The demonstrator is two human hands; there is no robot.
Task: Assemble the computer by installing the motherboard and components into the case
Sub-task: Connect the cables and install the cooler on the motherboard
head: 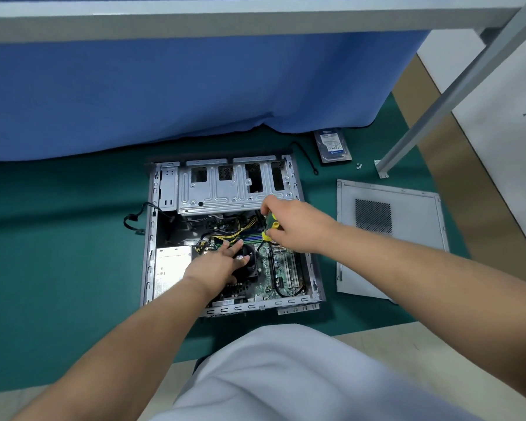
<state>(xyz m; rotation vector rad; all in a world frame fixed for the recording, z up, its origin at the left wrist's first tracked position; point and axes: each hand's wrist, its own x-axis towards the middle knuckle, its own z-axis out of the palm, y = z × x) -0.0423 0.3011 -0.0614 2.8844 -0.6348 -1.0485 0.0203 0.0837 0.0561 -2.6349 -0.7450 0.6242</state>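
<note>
inside, motherboard (283, 268) green, fan (249, 259) black.

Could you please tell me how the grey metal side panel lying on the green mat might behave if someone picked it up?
The grey metal side panel looks thin and broad, so it probably flexes slightly. Lying flat on the green mat, it should slide, not roll.

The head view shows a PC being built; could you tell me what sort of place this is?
Probably a workshop or training room floor: the open grey computer case lies on a green mat beside a blue cloth curtain.
</note>
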